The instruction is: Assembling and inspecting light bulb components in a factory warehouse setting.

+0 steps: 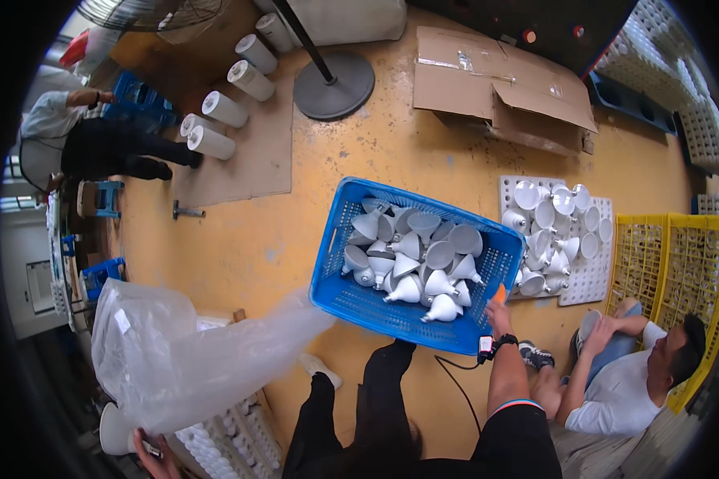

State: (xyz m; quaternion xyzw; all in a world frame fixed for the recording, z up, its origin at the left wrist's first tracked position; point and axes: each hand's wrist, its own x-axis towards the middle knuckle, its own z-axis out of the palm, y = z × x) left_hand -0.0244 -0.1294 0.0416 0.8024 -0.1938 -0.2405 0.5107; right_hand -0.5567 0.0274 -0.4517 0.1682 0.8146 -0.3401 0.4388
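A blue plastic basket stands on the floor in front of me, holding many white cone-shaped lamp bulbs in a jumble. My right hand is closed at its near right corner, fingers at the rim. Something orange shows at the fingertips; I cannot make out its kind. A dark band with a small white device sits on that wrist. At the lower left my left hand, partly cut off by the picture's edge, grips a white lamp bulb by its narrow end.
Clear plastic sheeting lies left, beside trays of bulbs. White perforated trays with bulbs stand right of the basket. A seated person holds a bulb by yellow crates. Cardboard, a round stand base and white cylinders stand beyond.
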